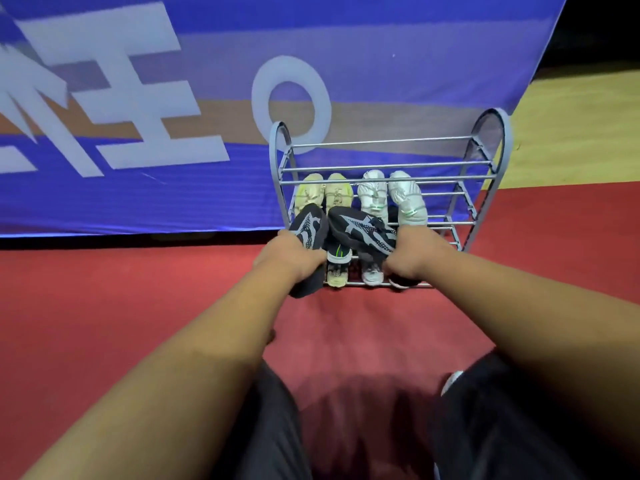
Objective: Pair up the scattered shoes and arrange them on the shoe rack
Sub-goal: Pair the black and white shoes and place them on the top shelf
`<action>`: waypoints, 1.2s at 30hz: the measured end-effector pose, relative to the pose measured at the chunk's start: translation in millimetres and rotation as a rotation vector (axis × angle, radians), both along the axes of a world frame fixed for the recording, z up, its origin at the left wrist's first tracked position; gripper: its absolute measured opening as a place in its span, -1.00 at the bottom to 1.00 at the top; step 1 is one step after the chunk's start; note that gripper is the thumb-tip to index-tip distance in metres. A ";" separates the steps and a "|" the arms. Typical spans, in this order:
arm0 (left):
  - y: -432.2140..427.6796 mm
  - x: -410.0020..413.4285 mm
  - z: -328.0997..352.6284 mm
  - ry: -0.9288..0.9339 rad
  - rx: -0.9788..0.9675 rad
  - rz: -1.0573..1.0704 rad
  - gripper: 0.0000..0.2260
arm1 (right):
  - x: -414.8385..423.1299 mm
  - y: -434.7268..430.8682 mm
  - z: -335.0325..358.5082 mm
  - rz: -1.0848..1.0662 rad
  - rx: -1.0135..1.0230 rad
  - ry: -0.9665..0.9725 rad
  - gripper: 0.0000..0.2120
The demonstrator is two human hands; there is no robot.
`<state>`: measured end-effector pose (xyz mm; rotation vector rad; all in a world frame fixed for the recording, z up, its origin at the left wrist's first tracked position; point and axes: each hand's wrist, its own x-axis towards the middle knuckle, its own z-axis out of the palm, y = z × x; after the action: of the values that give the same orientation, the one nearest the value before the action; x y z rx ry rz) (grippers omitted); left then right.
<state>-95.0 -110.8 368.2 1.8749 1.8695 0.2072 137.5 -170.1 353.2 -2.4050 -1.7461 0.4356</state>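
Two hands at rack (381, 166) front: left hand (291, 256) fingers clamp left shoe (308, 225), right hand (414, 259) clamps right shoe (363, 230). White pair (405, 195) at 12 o'clock.

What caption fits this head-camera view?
Left hand and right hand hold the black shoes at the metal shoe rack, where a cream pair and a white pair sit.

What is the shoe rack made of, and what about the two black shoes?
The shoe rack looks like metal: thin straight grey rails with a dull shine. The black shoes, one gripped by the left hand, one by the right hand, look like soft matte fabric, maybe knit, with grey patterns.
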 end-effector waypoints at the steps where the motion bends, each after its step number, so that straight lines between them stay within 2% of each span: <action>1: 1.2 1.6 8.8 -0.013 0.023 0.007 -0.39 | 1.2 1.0 6.1 -0.010 0.025 0.014 -0.75; 8: 23.3 15.0 43.2 -0.018 0.203 0.050 -0.33 | 9.6 22.8 43.2 -0.091 0.201 0.065 -0.61; 16: 101.2 47.8 54.1 0.000 0.312 0.045 -0.44 | 18.9 94.1 77.9 -0.154 0.232 0.047 -0.70; 25: 211.6 75.1 28.5 0.088 0.330 0.058 -0.47 | 24.3 206.9 54.9 -0.134 0.252 -0.033 -0.79; 32: 260.0 86.1 7.5 0.149 0.320 0.026 -0.41 | 15.0 263.0 28.3 -0.135 0.285 -0.126 -0.62; 36: 264.3 83.6 -6.1 0.142 0.308 0.033 -0.35 | 9.2 267.1 10.4 -0.129 0.227 -0.124 -0.57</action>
<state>-11.4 153.4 362.1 2.1092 2.0612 0.4025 146.7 97.0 363.6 -2.4052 -1.5766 0.0688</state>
